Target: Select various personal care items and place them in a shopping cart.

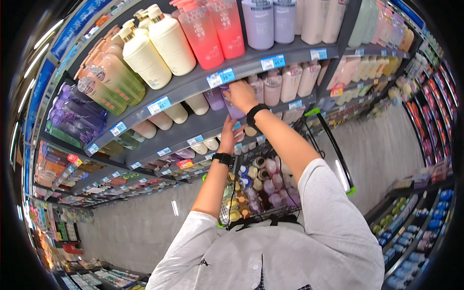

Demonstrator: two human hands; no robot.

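Observation:
My right hand [240,95] reaches under the upper shelf edge and grips the upper part of a purple bottle [233,108] on the second shelf. Just below, my left hand [229,136] has its fingers spread near the foot of that bottle; whether they touch it I cannot tell. Another purple bottle [215,99] stands to its left, and pink pump bottles [272,87] stand to its right. Black bands circle both wrists. The neck of the gripped bottle is hidden by my right hand and the shelf edge.
Above is a shelf edge [250,67] with price tags, bearing cream pump bottles [170,45] and red pump bottles [201,36]. A wire shopping cart [297,214] full of bottles stands close against my body, its black handle [335,148] at the right. Low display racks [409,232] stand at lower right.

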